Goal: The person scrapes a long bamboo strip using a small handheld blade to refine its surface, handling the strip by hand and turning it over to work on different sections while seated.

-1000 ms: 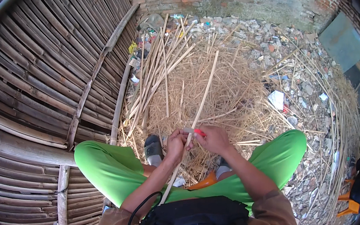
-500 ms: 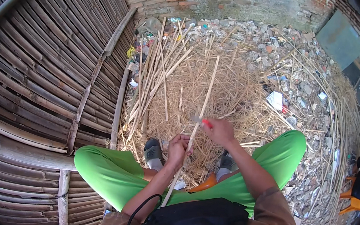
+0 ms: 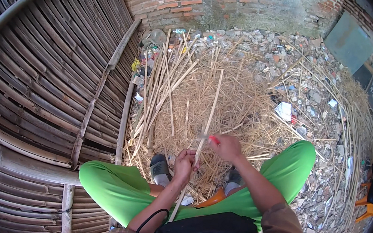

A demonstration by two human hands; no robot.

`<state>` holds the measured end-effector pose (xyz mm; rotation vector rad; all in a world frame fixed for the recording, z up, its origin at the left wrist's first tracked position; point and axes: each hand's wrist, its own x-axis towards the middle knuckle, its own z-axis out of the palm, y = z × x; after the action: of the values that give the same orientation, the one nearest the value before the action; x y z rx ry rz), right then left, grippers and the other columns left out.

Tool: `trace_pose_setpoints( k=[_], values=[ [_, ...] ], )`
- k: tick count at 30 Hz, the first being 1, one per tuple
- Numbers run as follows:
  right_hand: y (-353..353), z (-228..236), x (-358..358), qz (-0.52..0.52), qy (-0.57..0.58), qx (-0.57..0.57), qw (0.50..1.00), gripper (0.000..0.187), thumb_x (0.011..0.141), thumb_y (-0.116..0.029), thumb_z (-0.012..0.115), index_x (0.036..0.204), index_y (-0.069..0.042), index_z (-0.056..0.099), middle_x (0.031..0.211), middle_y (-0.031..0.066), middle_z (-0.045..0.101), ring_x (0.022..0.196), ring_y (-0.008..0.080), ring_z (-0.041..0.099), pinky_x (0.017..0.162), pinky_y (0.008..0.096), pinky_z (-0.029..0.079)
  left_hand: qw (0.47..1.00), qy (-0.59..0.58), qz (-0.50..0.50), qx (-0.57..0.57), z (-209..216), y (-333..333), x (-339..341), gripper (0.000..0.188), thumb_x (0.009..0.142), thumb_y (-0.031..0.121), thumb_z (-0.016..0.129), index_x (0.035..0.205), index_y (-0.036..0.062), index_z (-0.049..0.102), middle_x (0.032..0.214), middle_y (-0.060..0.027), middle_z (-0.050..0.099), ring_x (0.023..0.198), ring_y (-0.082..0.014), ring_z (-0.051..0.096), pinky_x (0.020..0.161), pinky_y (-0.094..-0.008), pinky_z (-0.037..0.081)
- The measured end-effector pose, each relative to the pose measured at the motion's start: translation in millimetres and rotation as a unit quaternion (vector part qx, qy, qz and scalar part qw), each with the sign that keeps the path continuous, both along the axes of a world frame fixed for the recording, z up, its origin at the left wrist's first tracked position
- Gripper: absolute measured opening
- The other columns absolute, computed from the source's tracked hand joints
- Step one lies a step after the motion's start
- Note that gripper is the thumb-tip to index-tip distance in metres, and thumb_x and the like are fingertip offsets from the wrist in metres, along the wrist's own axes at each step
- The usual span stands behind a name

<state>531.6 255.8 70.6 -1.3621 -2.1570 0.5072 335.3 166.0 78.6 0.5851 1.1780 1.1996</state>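
Note:
A long, pale bamboo strip [image 3: 215,96] runs from above the straw down between my knees. My left hand [image 3: 185,165] is closed around its lower middle part. Just above and to the right, my right hand [image 3: 228,148] grips a knife by its red handle [image 3: 214,140]. The knife's blade is smeared by motion and lies at or against the strip, above my left hand; exact contact cannot be made out. Below both hands, a heap of dry shavings [image 3: 235,94] covers the ground.
More bamboo strips [image 3: 155,87] lie in a pile at the left, beside a bamboo slat wall [image 3: 53,67]. Rubble [image 3: 312,94] spreads to the right and back, up to a brick wall [image 3: 172,3]. Long thin strips [image 3: 348,122] lie along the right, near orange chair legs [image 3: 366,210].
The whole view has shifted, so everything sits slightly lower in the picture. Both hands keep their holds on the strip and the knife, nearly in the same places over the straw.

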Motion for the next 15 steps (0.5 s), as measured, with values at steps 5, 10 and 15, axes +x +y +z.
trace_pose_setpoints(
  k=[5, 10, 15],
  values=[
    [1, 8, 1, -0.034, 0.015, 0.01, 0.999, 0.031, 0.092, -0.043, 0.06, 0.084, -0.014, 0.069, 0.069, 0.012, 0.066, 0.065, 0.034, 0.066, 0.06, 0.0461, 0.051, 1.0, 0.021, -0.007, -0.002, -2, -5, 2, 0.018, 0.09, 0.002, 0.042, 0.105, -0.0019, 0.051, 0.079, -0.0135, 0.062, 0.055, -0.0172, 0.056, 0.049, -0.0285, 0.042],
    [13, 7, 10, -0.069, -0.009, -0.034, 0.997, 0.03, 0.092, -0.047, 0.056, 0.09, -0.019, 0.069, 0.071, 0.0111, 0.067, 0.066, 0.0352, 0.066, 0.062, 0.0491, 0.051, 0.998, 0.053, -0.02, -0.006, -2, -7, 10, 0.014, 0.093, 0.003, 0.044, 0.103, 0.0006, 0.055, 0.077, -0.0098, 0.061, 0.055, -0.0148, 0.056, 0.049, -0.0273, 0.041],
    [-14, 5, 3, -0.006, -0.007, -0.014, 1.0, 0.03, 0.091, -0.045, 0.056, 0.089, -0.017, 0.068, 0.072, 0.0117, 0.067, 0.066, 0.0352, 0.067, 0.062, 0.049, 0.051, 0.998, 0.054, -0.019, -0.009, -6, -8, 7, 0.01, 0.095, 0.004, 0.049, 0.1, 0.0015, 0.057, 0.075, -0.0085, 0.061, 0.055, -0.0132, 0.055, 0.048, -0.0263, 0.04]
  ],
)
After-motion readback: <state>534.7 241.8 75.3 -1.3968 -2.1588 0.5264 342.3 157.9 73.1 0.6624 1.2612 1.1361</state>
